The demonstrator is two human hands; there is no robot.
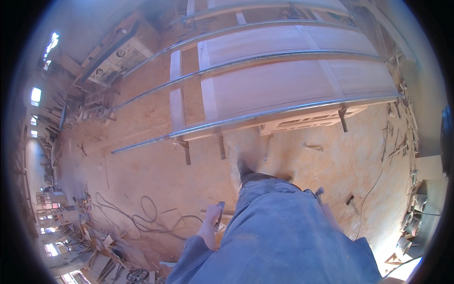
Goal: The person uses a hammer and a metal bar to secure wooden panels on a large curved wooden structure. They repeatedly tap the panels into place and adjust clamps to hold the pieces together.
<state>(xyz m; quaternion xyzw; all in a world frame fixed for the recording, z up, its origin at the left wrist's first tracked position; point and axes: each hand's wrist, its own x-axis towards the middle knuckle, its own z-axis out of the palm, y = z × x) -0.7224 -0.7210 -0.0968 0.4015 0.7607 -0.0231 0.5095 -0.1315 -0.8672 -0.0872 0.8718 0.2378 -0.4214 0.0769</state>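
My left hand (212,218) hangs low beside my left hip, its fingers closed round a short, dark tool with a grey end (221,206). What kind of tool it is cannot be made out. On the other side, my right forearm (329,215) shows past the blue shirt. A small grey metal piece (319,191) juts out by the right hand, whose fingers are mostly hidden. Ahead of me lies a large pale wooden panelled frame (269,85), crossed by several long metal bar clamps (236,119). Neither hand touches it.
Beneath the frame's near edge sits a slatted wooden piece (307,121). A looped hose (149,208) lies on the dusty floor at left. At right are a dark-headed tool (350,200) and a cable (378,175). Wood scraps (101,255) pile up at lower left; a machine (118,52) stands far left.
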